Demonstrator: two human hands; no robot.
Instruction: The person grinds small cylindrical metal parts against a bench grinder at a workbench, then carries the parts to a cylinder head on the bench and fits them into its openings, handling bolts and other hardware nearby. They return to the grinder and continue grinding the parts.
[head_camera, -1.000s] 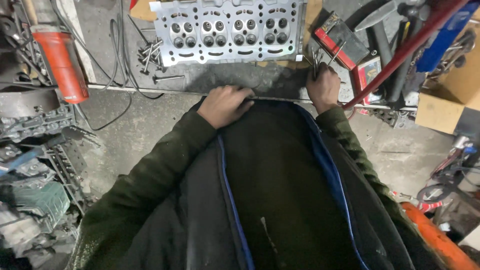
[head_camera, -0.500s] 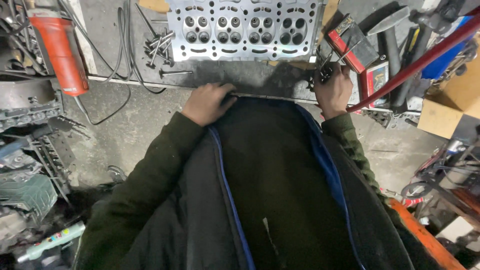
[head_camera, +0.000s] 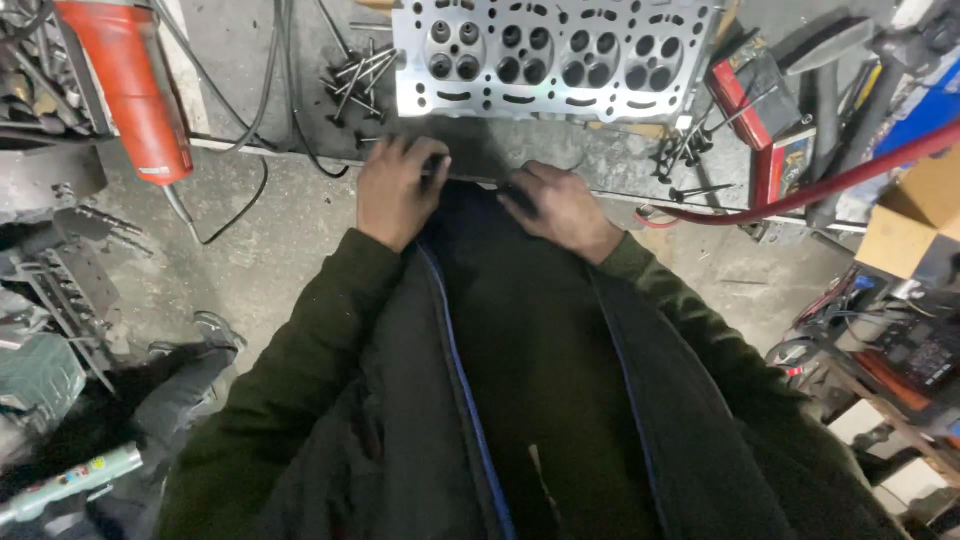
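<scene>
**Both hands at the bench edge, just short of the cylinder head**

The person stands at a dark workbench (head_camera: 300, 60), looking straight down over a dark jacket with a blue zip line. The left hand (head_camera: 397, 190) rests at the near edge of the bench, knuckles up, fingers curled over a small dark item that I cannot make out; whether it is truly gripped or only covered, the view does not show. The right hand (head_camera: 560, 205) lies just beside it to the right, also at the bench edge, fingers bent and pressed down toward the jacket hem or the edge itself; its grip is likewise hidden, so I cannot tell whether it holds anything.

Just beyond both hands, on the far side, lies the silver cylinder head (head_camera: 550, 55), flat on the bench with its round ports facing up. Neither hand touches it. To the left of the head sits a loose cluster of long bolts (head_camera: 358, 80); to its right, several engine valves (head_camera: 700, 135) lie scattered near a red box (head_camera: 745, 100). A red power tool (head_camera: 130, 90) lies at far left, with black cables (head_camera: 275, 100) running past it, and a red hose (head_camera: 820, 185) crosses the right side.

By my judgement the work sits between handling steps: the hands are gathered at the edge, not on the head. Any move onto the head calls for a short forward reach, with care around the bolts and valves alongside.
</scene>
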